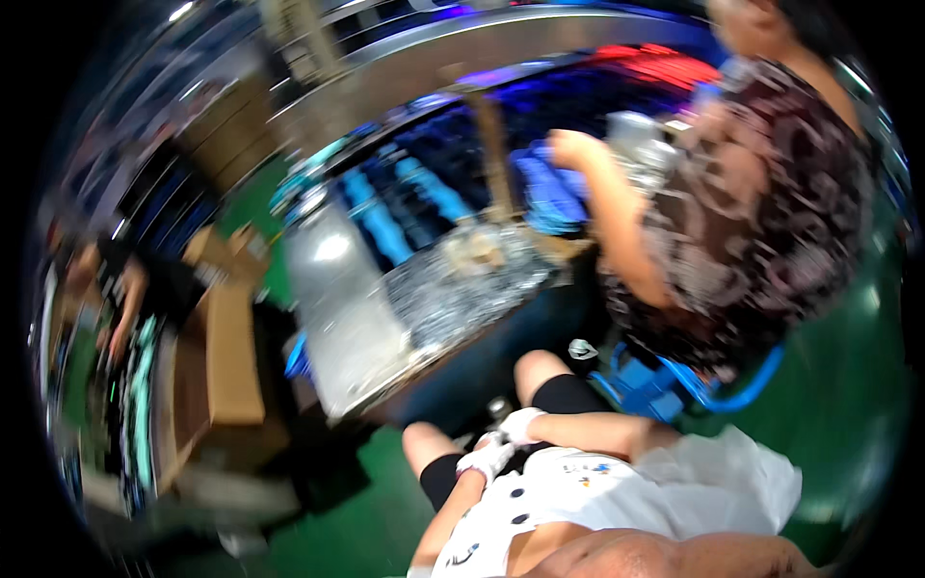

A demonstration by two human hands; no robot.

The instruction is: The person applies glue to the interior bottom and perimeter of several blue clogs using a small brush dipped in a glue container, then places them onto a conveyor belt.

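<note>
Two white-gloved hands are meeting low over the lap, with a workbench (361, 313) standing at 11 o'clock.
Reading the clock from the hands, the left hand (488, 459) is sitting over the lap and the right hand (521, 425) is coming close beside it at 1 o'clock; blur is hiding their fingers, so I cannot tell whether either is open, closed or gripping. A small pale, shiny thing (498, 407) is showing just beyond them at 12 o'clock, too blurred to identify. On the bench, light-blue strips (376, 217) are lying at 11 o'clock and a violet-blue bundle (552, 193) at 12, where a co-worker (742, 193) at 1 to 2 o'clock is holding an arm out. A blue stool (644, 387) is standing at 2 o'clock, an open carton (234, 356) at 10.
</note>
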